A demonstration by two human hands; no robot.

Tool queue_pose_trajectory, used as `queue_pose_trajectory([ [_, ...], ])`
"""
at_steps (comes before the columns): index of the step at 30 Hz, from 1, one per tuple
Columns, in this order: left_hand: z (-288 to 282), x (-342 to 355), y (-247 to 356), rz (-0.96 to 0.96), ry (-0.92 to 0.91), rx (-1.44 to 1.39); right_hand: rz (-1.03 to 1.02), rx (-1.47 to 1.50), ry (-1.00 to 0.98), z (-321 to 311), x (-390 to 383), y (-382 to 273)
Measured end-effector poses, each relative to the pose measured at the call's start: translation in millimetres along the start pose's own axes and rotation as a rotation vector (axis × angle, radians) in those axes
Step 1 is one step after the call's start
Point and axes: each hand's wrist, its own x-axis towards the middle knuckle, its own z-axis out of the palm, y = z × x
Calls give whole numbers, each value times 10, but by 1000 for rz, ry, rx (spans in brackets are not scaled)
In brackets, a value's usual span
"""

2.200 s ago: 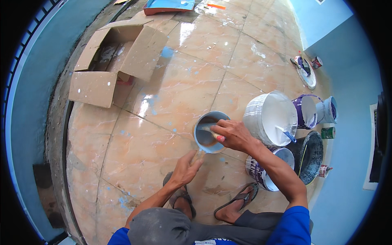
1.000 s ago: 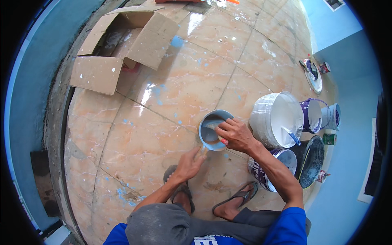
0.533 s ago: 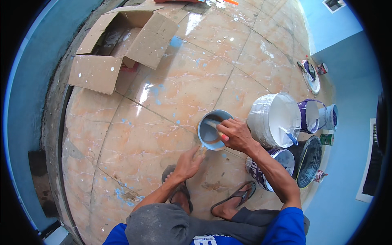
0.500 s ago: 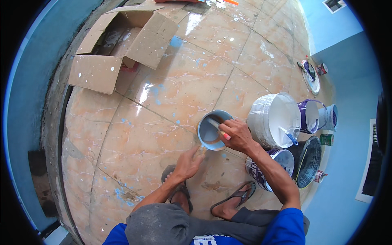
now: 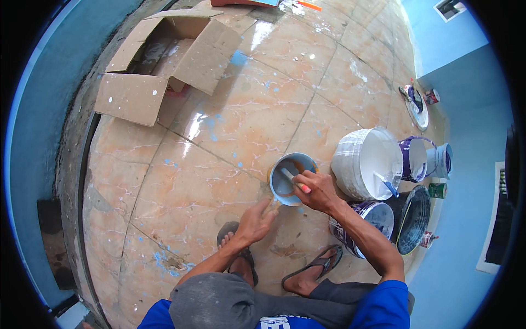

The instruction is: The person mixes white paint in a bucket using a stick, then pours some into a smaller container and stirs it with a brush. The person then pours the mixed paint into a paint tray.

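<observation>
Pot [image 5: 285, 200], just one, round and light blue, is low ahead of two feet in sandals [image 5: 327, 265], its single handle [image 5: 275, 205] grasped in the left hand [image 5: 258, 221], while the right hand [image 5: 319, 191] grips one brush [image 5: 287, 174] slanting down into it. Along the person's right I count four buckets [image 5: 349, 164], the biggest holding a second, blue-handled brush [image 5: 390, 187], plus one black tub [image 5: 418, 222] and three small cans [image 5: 438, 190], one green and two reddish, while one cardboard box [image 5: 131, 98] gapes open off to the left on the tiled floor [image 5: 219, 186]
</observation>
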Motion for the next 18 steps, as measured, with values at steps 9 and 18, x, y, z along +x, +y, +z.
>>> queue_pose_trajectory([
  [9, -39, 135, 128, 76, 32, 56, -240, -177, 27, -78, 85, 101],
  [18, 79, 119, 61, 154, 79, 124, 137, 190, 67, -108, 122, -116],
])
